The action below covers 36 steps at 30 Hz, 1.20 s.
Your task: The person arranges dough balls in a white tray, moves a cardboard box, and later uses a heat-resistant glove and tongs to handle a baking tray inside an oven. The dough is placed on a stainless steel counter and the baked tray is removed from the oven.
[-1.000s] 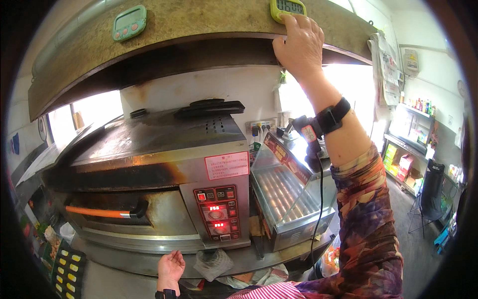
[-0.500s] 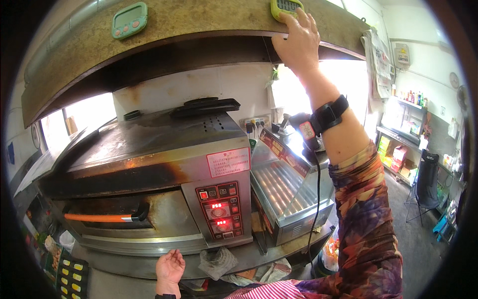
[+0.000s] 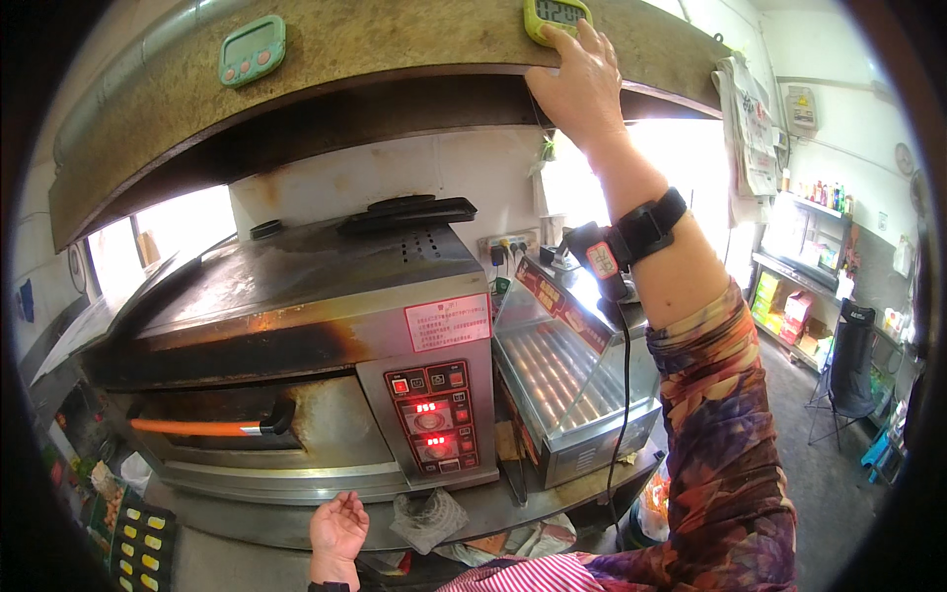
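My right hand (image 3: 582, 84) is raised to the yellow-green digital timer (image 3: 555, 18) on the grimy hood (image 3: 400, 44), fingertips touching its lower part and thumb apart below, not grasping it. A mint timer (image 3: 252, 51) sits farther left. Below is a steel oven (image 3: 247, 286) with an orange door handle (image 3: 197, 425) and a lit red control panel (image 3: 428, 424). My left hand (image 3: 337, 528) is low in front of the oven, palm up, fingers loosely curled apart from the thumb, holding nothing. A strapped device with a black cable is on my right wrist.
A glass-sided roller warmer (image 3: 557, 385) stands right of the oven. Crumpled plastic (image 3: 429, 518) lies on the steel ledge. A black tray (image 3: 404, 216) rests atop the oven. At right are stocked shelves (image 3: 789, 276) and a folding chair (image 3: 848, 360); egg cartons are at lower left.
The digits on the yellow-green timer have changed. My right hand has shifted slightly left, its fingers moving over the timer's lower part. My left hand has barely moved.
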Motion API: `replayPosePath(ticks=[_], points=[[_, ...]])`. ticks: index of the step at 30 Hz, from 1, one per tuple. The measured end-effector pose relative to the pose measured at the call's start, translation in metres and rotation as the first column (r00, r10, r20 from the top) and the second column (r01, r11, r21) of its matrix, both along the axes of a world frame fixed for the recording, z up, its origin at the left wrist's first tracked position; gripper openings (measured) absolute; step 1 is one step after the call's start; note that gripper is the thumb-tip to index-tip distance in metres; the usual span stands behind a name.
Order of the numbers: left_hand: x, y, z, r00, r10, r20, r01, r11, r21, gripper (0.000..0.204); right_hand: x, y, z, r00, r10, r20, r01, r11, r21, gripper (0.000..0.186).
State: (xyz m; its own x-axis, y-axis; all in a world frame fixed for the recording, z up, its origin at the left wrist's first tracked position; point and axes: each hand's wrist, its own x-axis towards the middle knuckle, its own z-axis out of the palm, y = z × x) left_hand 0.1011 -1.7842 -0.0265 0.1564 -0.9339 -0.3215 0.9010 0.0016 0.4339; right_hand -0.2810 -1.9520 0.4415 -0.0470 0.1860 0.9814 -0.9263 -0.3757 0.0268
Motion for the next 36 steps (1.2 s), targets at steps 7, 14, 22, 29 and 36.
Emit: replayPosePath(ticks=[7, 14, 22, 29, 36], points=[[-0.008, 0.005, 0.0, 1.0, 0.021, 0.015, -0.021, 1.0, 0.001, 0.015, -0.005, 0.002, -0.002, 0.999, 0.024, -0.037, -0.024, 1.0, 0.011, 0.056], [-0.009, 0.011, -0.008, 0.999, 0.047, -0.003, -0.047, 0.999, -0.009, 0.016, -0.002, 0.005, -0.006, 0.99, -0.136, -0.045, 0.134, 0.99, -0.029, 0.057], [-0.013, 0.012, -0.015, 0.999, 0.028, -0.02, -0.028, 1.0, -0.01, 0.012, -0.006, 0.013, -0.005, 0.984, -0.157, -0.082, 0.164, 0.983, 0.079, 0.061], [-0.01, 0.014, -0.022, 0.999, 0.024, -0.03, -0.024, 1.0, 0.011, 0.011, -0.022, -0.001, -0.013, 0.993, -0.081, -0.086, 0.081, 0.997, -0.005, 0.067], [-0.005, 0.012, -0.061, 0.998, 0.06, -0.012, -0.06, 0.998, 0.013, 0.02, -0.021, 0.0, -0.013, 0.882, -0.441, -0.164, 0.449, 0.894, 0.01, 0.073]])
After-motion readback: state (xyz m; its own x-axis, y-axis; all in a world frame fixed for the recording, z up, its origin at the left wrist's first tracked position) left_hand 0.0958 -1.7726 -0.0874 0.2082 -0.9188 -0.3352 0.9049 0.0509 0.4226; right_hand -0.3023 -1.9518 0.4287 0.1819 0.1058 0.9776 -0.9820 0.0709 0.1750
